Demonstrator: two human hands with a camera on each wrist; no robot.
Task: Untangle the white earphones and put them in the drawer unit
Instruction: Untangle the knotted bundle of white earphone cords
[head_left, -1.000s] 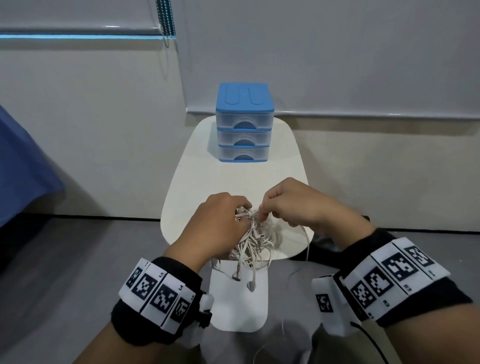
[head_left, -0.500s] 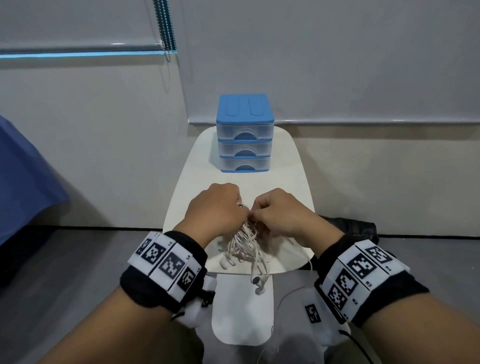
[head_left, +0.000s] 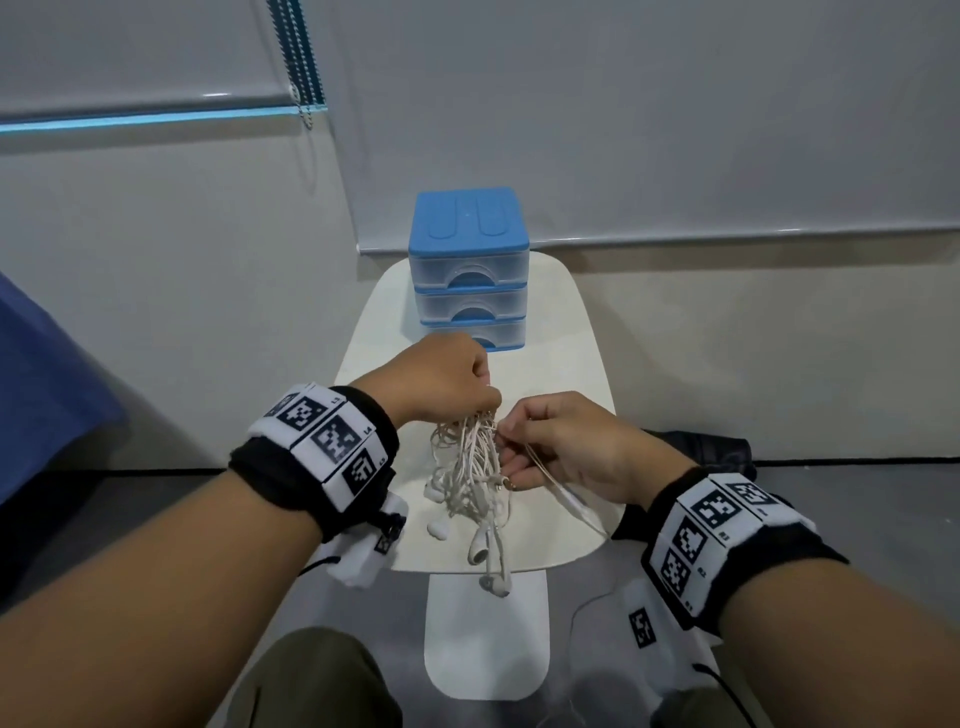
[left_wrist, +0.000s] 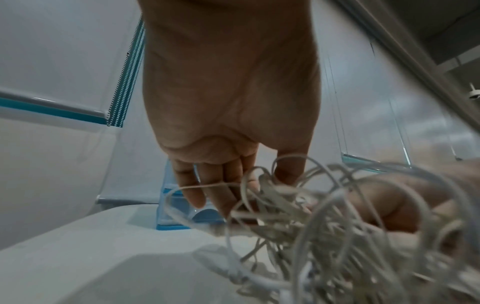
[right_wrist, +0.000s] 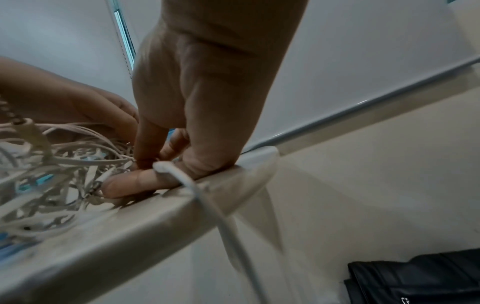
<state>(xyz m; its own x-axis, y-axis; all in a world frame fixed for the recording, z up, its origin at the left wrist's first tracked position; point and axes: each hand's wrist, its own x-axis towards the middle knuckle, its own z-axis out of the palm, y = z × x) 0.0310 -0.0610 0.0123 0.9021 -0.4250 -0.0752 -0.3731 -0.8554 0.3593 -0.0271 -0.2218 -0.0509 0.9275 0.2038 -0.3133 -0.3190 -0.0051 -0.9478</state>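
Note:
A tangled bundle of white earphones (head_left: 470, 467) hangs over the near half of the small white table (head_left: 561, 364). My left hand (head_left: 447, 379) grips the top of the bundle from above, as the left wrist view shows (left_wrist: 283, 197). My right hand (head_left: 550, 441) pinches strands at the bundle's right side, thumb against fingers (right_wrist: 145, 162). One cord (right_wrist: 207, 199) runs over my right fingers and down past the table edge. Earbuds (head_left: 480, 545) dangle at the bottom. The blue drawer unit (head_left: 467, 270) stands at the table's far end, all three drawers pushed in.
A black bag (head_left: 701, 447) lies on the floor to the right of the table. A blue cloth (head_left: 47, 384) is at the left edge. The wall and window blinds are right behind the drawer unit. My knee (head_left: 311, 680) is below the table's near edge.
Both hands have lifted and shifted apart a little; the left hand now holds the bundle higher and farther forward, and the right hand has pulled a strand out to the right.

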